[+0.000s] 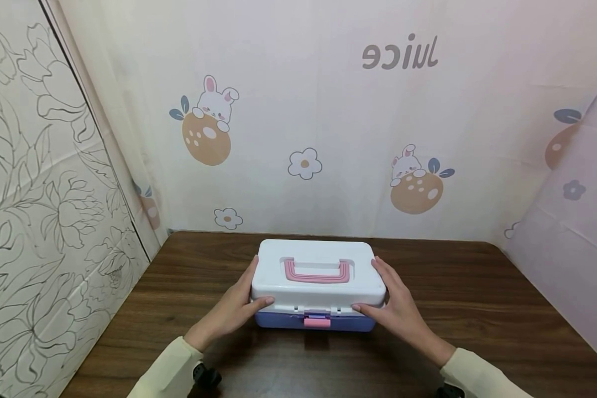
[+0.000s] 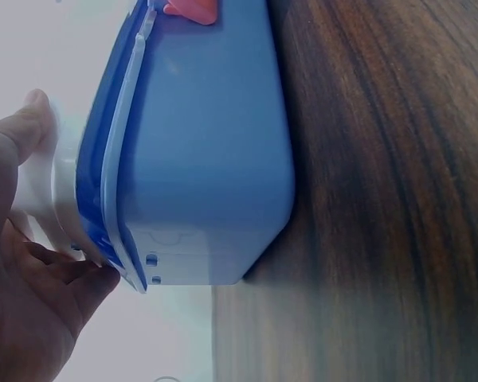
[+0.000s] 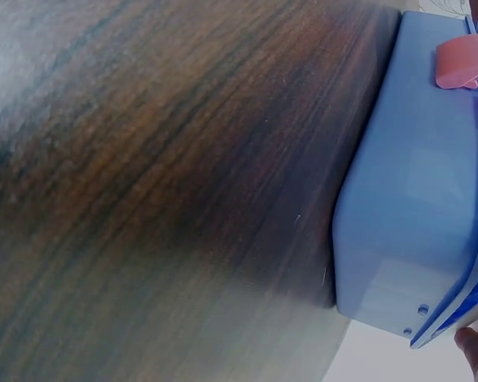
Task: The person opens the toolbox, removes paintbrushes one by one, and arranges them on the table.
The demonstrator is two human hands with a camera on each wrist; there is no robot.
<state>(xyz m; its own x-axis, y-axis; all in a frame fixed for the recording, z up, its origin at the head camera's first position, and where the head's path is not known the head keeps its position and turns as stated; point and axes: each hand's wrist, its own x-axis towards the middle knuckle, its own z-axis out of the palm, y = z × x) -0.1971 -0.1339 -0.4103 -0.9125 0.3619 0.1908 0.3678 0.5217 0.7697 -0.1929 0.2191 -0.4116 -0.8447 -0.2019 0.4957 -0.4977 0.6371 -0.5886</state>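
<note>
A plastic storage box with a white lid (image 1: 273,276) and a blue base (image 1: 278,320) sits on the table. Its pink handle (image 1: 318,279) lies folded flat on top, and a pink latch (image 1: 317,322) is at the front middle. My left hand (image 1: 234,307) holds the lid's left end, thumb on the front face and fingers along the side. At the other end my right hand (image 1: 403,309) grips the lid likewise, thumb in front. In the left wrist view a darker blue strip (image 2: 92,183) shows between lid and base. The inside is hidden.
The brown wooden table (image 1: 477,309) extends on all sides of the box. Behind it hangs a pale printed curtain (image 1: 308,110), and a flower-patterned panel (image 1: 40,221) stands along the left. Another curtain (image 1: 572,265) borders the right.
</note>
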